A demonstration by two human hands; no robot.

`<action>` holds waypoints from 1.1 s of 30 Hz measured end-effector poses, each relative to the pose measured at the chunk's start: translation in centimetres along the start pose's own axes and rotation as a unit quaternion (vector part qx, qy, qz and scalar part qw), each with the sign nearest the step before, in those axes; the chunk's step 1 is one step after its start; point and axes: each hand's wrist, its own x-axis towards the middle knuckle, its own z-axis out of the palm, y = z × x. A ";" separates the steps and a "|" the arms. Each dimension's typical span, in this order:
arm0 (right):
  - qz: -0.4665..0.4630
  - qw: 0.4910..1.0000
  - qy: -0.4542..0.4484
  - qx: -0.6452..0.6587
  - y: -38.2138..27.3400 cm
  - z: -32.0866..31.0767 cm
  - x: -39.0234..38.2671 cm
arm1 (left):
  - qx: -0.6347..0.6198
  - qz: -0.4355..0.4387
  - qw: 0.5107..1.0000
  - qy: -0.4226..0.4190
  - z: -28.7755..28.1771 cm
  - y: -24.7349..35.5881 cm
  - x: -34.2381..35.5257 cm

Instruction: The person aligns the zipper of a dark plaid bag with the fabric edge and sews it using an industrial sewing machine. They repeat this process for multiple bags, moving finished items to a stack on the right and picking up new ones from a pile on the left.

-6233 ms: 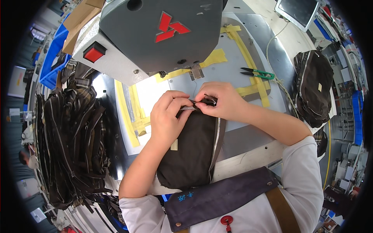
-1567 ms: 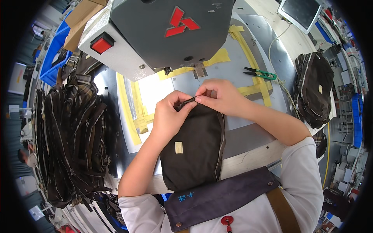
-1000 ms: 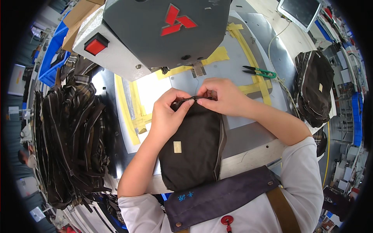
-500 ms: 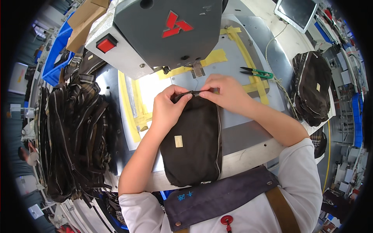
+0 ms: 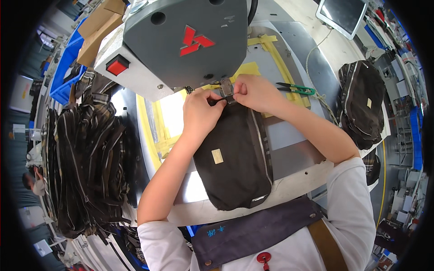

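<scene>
A dark brown fabric pouch [image 5: 230, 158] lies before me on the metal work plate, its long zipper along the right side and a small cream label on its front. My left hand [image 5: 202, 110] pinches the left part of its far end, thumb toward the zipper end. My right hand [image 5: 255, 94] grips the same end from the right with curled fingers. Both hands are just under the needle area of a grey sewing machine head [image 5: 181, 49], close to its clear guard [image 5: 226, 86]. The exact spot between my fingertips is partly hidden.
Green-handled thread snips [image 5: 300, 90] lie right of the machine head. A heap of similar dark pouches [image 5: 83, 167] is piled at left, and more pouches [image 5: 363, 104] are stacked at right. Yellow tape [image 5: 151, 131] frames the plate. A blue bin [image 5: 63, 83] stands far left.
Both hands have moved the pouch away from me, its far end now right at the machine's needle area. The pouch has turned slightly, showing more of its zipper side.
</scene>
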 end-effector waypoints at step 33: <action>-0.346 0.924 0.129 -0.102 2.8 1.3 1.2 | 0.013 -0.008 1.000 0.009 0.2 -0.7 2.2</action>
